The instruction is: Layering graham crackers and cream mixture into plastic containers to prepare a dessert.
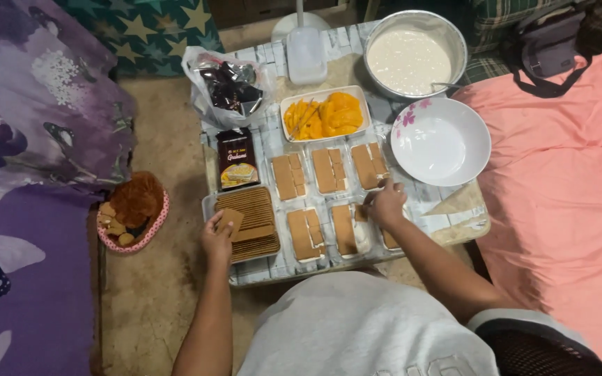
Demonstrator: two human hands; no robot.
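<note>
Left hand pinches a cracker; right hand presses another into the half-filled container at three o'clock, five already lined.

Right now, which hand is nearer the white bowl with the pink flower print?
Right. The right hand is over the cracker-lined containers just below-left of the white bowl. The left hand holds a cracker by the cracker stack, far across the table.

Metal mixing bowl – shiny steel; white bowl glossy, ceramic-looking. Crackers matt, dry, ridged – one held in the left hand. Clear plastic containers, crinkly plastic bag, glossy cardboard box. Worktop covered in smooth printed sheet. Pink cloth matt.
</note>
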